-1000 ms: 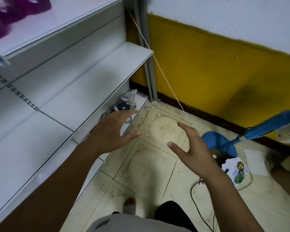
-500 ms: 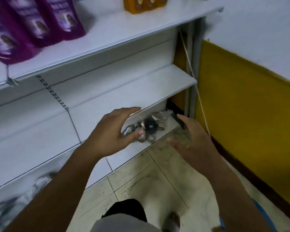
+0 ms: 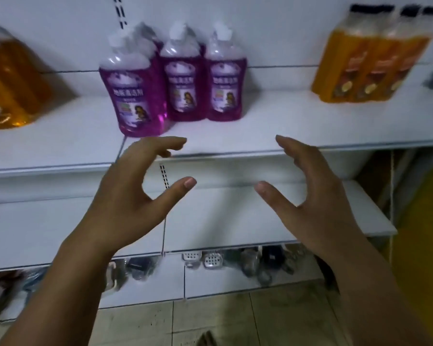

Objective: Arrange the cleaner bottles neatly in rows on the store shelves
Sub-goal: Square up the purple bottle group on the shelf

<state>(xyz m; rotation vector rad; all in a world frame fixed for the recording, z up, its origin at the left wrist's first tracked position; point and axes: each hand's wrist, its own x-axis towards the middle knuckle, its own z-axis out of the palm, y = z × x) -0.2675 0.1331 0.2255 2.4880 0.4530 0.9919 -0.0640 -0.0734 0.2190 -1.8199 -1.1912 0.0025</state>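
Head view, facing a white store shelving unit.

Both hands are raised in front of the shelves, palms turned toward each other with a clear gap between them. The left hand [image 3: 125, 196] is released: fingers loosely curved, thumb spread wide, grasping nothing. The right hand [image 3: 318, 196] mirrors it, fingers relaxed and thumb out, also empty. Neither touches a bottle or the shelving. The fingertips of both sit level with the front edge of the upper shelf [image 3: 298, 121].

The purple cleaner bottles [image 3: 183, 83] stand upright on the upper shelf, above and slightly left of the gap between the hands. Three show in front, and at least one more is partly hidden behind. The two on the right stand side by side and touching, farther back. The left one stands forward of them, nearer the shelf edge and just above the left hand's fingertips. All have pale caps and purple labels.

On the same shelf, well to the right, a tight row of orange bottles [image 3: 368, 58] with dark caps stands near the back panel. At far left is a large amber bottle [image 3: 10, 83], blurred and cut off by the frame edge.

The middle shelf [image 3: 235, 221] lies behind the hands. On the bottom shelf [image 3: 235, 283] is a jumble of small dark and grey items [image 3: 250, 263], too blurred to identify. Tiled floor [image 3: 210, 320] is below, and a yellow wall [image 3: 423, 245] is at the right edge.
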